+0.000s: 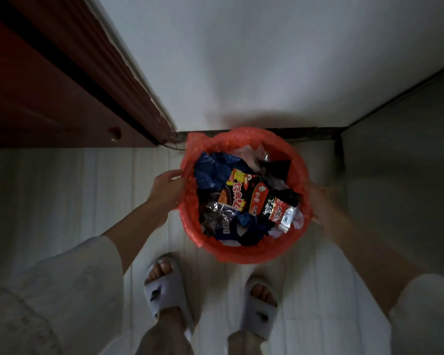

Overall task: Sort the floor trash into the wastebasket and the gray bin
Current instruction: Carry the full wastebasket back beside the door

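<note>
Both your left hand (167, 188) at nine o'clock and blurred right hand (318, 198) at three seemingly pinch the full wastebasket's (244, 254) red liner, so next lift it evenly.

We count one wastebasket (244, 254), lined with one red plastic bag (190, 144); inside it the wrappers are heaped too thickly for us to number, though we make out at least two crumpled blue pieces (210, 170) and several red-and-black snack packets (241, 193); two hands, the left hand (166, 187) and the right hand (318, 198), one on each side of the rim; two pale slippers (164, 285); one dark red door (49, 85).
</note>
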The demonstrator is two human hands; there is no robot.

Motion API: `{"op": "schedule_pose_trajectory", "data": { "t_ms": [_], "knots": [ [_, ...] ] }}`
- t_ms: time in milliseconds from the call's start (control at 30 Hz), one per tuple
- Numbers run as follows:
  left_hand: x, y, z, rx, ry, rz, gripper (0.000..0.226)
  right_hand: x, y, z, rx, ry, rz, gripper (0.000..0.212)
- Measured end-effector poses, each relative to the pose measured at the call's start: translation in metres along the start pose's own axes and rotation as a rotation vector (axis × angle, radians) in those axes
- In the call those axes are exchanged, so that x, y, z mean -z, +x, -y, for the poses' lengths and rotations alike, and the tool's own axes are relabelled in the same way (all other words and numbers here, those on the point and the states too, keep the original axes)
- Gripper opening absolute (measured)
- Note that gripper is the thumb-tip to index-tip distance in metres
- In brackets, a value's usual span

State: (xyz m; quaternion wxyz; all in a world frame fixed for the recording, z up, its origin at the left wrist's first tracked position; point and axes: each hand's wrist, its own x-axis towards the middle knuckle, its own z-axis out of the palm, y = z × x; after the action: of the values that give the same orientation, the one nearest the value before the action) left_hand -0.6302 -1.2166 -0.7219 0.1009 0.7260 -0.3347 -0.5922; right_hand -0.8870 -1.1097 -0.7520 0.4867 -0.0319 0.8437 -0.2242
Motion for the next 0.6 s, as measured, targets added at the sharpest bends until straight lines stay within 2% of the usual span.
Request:
{"op": "schedule_pose_trajectory", "data": {
  "t_ms": [233,333,433,600],
  "knots": [
    [-0.008,0.038,-0.015,-0.070,-0.002,0.005,0.033,-0.016,0.031,0.017,0.026,0.112,0.006,0.029],
    [-0.007,0.034,-0.018,-0.075,0.000,0.051,0.034,-0.013,0.022,0.020,0.053,0.087,0.029,0.025],
    [0.001,0.019,-0.022,-0.117,0.221,0.144,0.021,-0.009,-0.007,0.025,0.105,0.016,0.110,0.013],
    [0.018,-0.035,-0.051,-0.245,0.716,0.230,0.026,0.002,-0.082,0.045,0.276,-0.340,0.167,0.023]
  ]
}}
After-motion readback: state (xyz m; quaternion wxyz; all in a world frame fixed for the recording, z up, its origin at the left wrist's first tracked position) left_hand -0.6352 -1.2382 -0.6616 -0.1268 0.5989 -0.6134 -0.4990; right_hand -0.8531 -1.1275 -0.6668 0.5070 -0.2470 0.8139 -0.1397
